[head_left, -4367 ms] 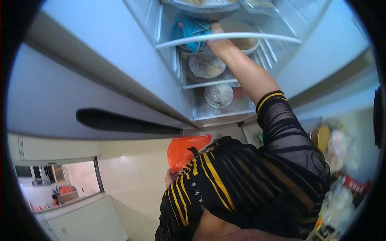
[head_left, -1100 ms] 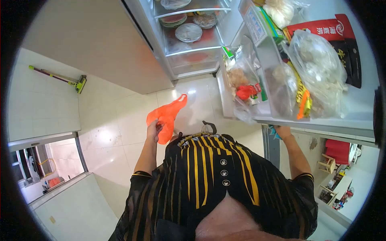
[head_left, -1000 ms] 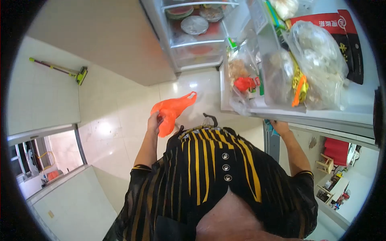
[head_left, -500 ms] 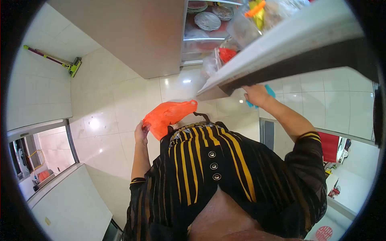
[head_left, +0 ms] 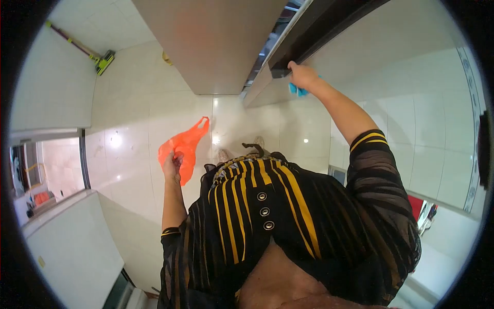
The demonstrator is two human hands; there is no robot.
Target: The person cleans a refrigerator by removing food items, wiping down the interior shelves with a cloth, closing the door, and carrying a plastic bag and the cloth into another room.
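My left hand (head_left: 174,166) is closed on an orange plastic bag (head_left: 186,140), which hangs out over the floor with one handle loop pointing away from me. The refrigerator door (head_left: 261,85) stands slightly ajar. My right hand (head_left: 304,77) grips its dark edge with the fingertips. Beneath that same hand a light blue cloth (head_left: 297,90) sticks out, partly hidden by the palm. Through the narrow gap, only slivers of the refrigerator's inside (head_left: 272,44) show.
The refrigerator's side (head_left: 211,46) rises ahead of me on pale floor tiles (head_left: 126,110). A green-headed mop (head_left: 104,63) leans at the far left. A white cabinet (head_left: 67,242) is at the lower left, near a doorway (head_left: 62,170). My shoes (head_left: 223,155) show below.
The refrigerator door has swung from wide open to nearly closed, with my right hand moving along on it. My left hand has shifted slightly left with the orange bag, which now hangs narrower.
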